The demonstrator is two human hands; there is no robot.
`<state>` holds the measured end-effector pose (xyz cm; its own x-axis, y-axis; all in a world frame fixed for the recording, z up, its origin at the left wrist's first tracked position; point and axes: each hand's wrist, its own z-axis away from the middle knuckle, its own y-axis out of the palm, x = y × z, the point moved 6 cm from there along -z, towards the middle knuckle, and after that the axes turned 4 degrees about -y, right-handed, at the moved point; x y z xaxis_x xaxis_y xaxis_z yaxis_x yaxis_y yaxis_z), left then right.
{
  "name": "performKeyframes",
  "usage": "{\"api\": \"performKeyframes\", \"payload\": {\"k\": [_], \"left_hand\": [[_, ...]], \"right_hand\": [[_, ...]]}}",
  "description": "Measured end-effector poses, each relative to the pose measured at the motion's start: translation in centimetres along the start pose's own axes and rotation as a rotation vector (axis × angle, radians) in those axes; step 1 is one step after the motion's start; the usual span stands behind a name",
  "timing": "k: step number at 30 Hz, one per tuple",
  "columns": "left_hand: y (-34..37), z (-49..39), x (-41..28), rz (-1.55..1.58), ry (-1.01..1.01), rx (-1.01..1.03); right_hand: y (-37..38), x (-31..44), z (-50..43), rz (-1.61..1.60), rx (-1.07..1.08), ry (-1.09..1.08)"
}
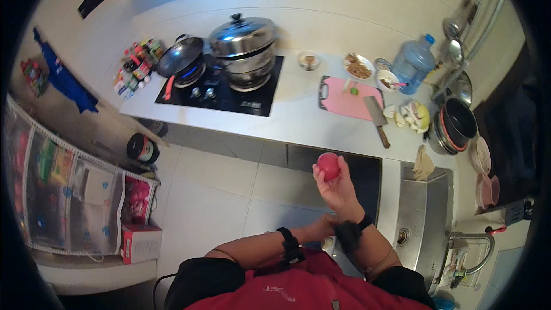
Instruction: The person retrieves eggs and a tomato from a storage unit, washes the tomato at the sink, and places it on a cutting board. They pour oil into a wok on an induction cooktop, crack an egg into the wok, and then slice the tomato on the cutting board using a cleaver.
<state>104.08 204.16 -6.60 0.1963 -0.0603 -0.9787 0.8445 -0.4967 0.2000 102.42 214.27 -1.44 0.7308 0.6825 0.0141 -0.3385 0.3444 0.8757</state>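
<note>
My right hand (338, 189) is raised in front of the counter edge, its fingers curled around a round red fruit (328, 166). My left hand (323, 226) is beside my right wrist, partly hidden by a black device strapped there (349, 236); what its fingers do cannot be made out. Past the fruit, a pink cutting board (351, 105) lies on the white counter with a piece of green vegetable (354, 91) on it. A cleaver (376, 116) rests across the board's right edge, its wooden handle towards me.
A wok (181, 57) and a steel steamer pot (245, 51) stand on the black gas hob (254, 105), with a blue flame under the wok. Cut cabbage (416, 117), a plate of food (358, 66) and a water jug (413, 66) are at the right. The steel sink (424, 215) adjoins.
</note>
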Motion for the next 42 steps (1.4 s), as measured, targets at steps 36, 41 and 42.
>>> {"api": "performKeyframes", "payload": {"k": [36,41,42], "left_hand": [[-37.7,16.3,-7.1,0.531,-0.250,-0.263],[-39.2,17.1,-6.0,0.663,-0.427,-0.098],[-39.5,16.8,-6.5,0.692,-0.355,-0.087]], "right_hand": [[13.3,-34.9,-27.2,0.575,-0.044,0.467],[12.7,-33.3,-30.5,0.550,-0.096,0.295],[12.5,-32.6,-31.0,0.563,-0.110,0.241]]}}
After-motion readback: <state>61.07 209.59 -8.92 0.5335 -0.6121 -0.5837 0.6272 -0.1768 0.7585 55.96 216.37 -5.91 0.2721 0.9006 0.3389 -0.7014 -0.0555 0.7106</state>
